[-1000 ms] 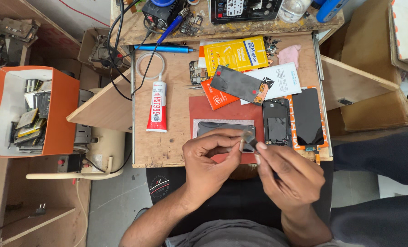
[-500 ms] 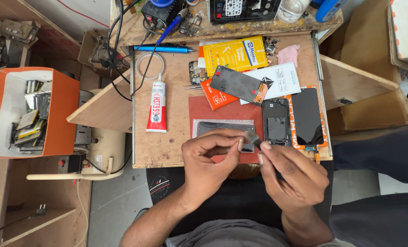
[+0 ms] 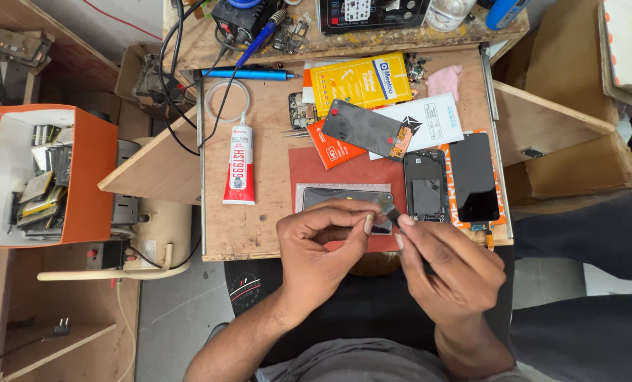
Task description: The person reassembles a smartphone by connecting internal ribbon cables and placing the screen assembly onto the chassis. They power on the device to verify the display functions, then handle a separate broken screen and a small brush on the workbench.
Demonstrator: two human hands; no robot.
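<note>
I found both hands raised together at the near edge of the wooden work tray. The left hand had thumb and forefinger pinched on a small, thin, clear piece, held between the two hands. The right hand was curled, its thumb and forefinger closed on a slim dark tool whose tip met that clear piece. I could not make out what the piece was.

Just beyond the fingers lay one phone in a grey frame on a red mat. To its right I counted one opened phone body and one black screen panel, side by side. A further dark panel lay tilted behind them, across one yellow packet and one white card. One tube of adhesive lay left of the mat, one blue pen-shaped tool beyond it. An orange box of scrap parts stood well apart on the left.
</note>
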